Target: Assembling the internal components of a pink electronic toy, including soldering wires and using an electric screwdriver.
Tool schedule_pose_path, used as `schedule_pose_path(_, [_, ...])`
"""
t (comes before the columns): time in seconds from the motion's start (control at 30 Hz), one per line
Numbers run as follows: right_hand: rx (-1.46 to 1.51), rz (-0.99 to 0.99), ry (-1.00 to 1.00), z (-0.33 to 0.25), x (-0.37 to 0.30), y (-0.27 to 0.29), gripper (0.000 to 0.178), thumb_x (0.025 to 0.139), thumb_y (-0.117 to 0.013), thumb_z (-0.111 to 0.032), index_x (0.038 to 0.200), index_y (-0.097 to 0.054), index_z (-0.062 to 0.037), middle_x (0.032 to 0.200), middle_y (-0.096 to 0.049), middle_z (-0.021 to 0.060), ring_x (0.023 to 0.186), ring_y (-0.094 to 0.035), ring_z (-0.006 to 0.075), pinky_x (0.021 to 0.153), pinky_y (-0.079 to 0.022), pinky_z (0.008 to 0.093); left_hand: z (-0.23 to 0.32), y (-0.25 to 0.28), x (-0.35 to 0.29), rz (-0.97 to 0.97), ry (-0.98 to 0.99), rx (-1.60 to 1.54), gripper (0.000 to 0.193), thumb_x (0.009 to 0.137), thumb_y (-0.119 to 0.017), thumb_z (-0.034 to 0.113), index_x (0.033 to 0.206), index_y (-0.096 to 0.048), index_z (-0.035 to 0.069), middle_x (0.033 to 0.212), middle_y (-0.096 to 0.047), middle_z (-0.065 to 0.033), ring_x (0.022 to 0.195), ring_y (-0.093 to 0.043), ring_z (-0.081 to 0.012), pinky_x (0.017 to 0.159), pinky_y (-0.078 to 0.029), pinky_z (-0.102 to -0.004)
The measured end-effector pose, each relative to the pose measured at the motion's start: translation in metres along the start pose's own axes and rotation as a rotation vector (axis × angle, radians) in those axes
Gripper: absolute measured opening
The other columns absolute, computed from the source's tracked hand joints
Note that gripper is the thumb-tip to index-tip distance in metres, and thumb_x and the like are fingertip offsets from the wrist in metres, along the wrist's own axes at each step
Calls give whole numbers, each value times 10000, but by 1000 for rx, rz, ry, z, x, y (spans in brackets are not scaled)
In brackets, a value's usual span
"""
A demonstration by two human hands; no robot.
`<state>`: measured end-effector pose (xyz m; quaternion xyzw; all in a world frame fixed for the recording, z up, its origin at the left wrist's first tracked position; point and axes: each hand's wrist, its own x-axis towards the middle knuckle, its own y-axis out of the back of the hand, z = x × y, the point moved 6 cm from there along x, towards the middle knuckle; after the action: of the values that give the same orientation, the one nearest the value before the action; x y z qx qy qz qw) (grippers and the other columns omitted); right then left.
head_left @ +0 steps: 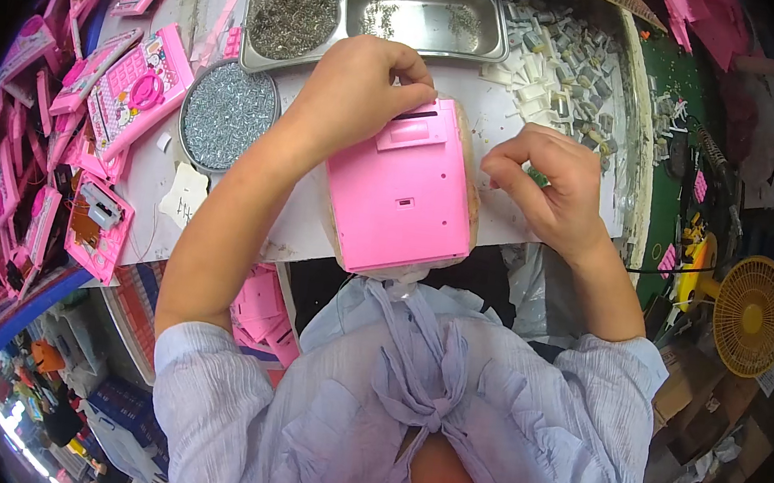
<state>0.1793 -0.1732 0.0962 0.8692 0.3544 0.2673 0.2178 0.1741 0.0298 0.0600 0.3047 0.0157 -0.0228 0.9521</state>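
Observation:
A pink plastic case [397,215] lies back side up on a light pad in front of me. Screw holes, a small slot and a raised panel show on it. At the case's far edge, my left hand [365,86] has thumb and fingers pinched together; whatever they hold is hidden. My right hand [551,187] is curled closed above the table, right of the case and apart from it. A bit of green shows between its fingers, too little to name.
Left of the case stands a round bowl of small silvery screws [229,116]. Behind is a metal tray [427,17] with small metal parts. Pale plastic pieces [561,81] are heaped at the right. Pink toy housings [142,78] crowd the left; a yellow fan [751,316] stands far right.

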Motion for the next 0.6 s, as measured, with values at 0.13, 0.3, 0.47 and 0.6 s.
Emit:
schedule_pose_path(0.13, [-104, 60, 110, 7, -5, 4, 76, 826, -783, -49, 878, -743, -10, 731, -689, 72, 631, -620, 200, 595, -456, 320, 2, -6, 9, -112, 38, 49, 158, 822, -774, 146, 849, -760, -8, 711, -707, -83, 638, -636, -140, 641, -517, -300])
schedule_pose_path(0.3, [-142, 92, 191, 16, -3, -18, 157, 777, -827, -145, 905, -763, -81, 724, -667, 35, 661, -610, 209, 591, -463, 330, 13, -7, 16, -209, 36, 165, 165, 829, -770, 151, 887, -757, -2, 741, -704, -70, 664, -617, -128, 652, -514, -307])
schedule_pose_path(0.47, [-216, 118, 370, 14, -10, -39, 212, 741, -852, -205, 916, -767, -120, 713, -623, -18, 635, -559, 182, 570, -426, 321, -1, 27, -3, 7, 12, 92, 185, 861, -753, 150, 957, -733, -7, 823, -706, -65, 725, -618, -125, 686, -502, -294])
schedule_pose_path(0.6, [-287, 100, 475, 15, -15, -44, 295, 716, -871, -189, 982, -775, -105, 733, -621, -17, 635, -549, 177, 573, -414, 326, -44, 86, -58, 368, 132, 345, 216, 847, -752, 193, 937, -724, -1, 927, -727, -145, 838, -699, -291, 782, -534, -373])
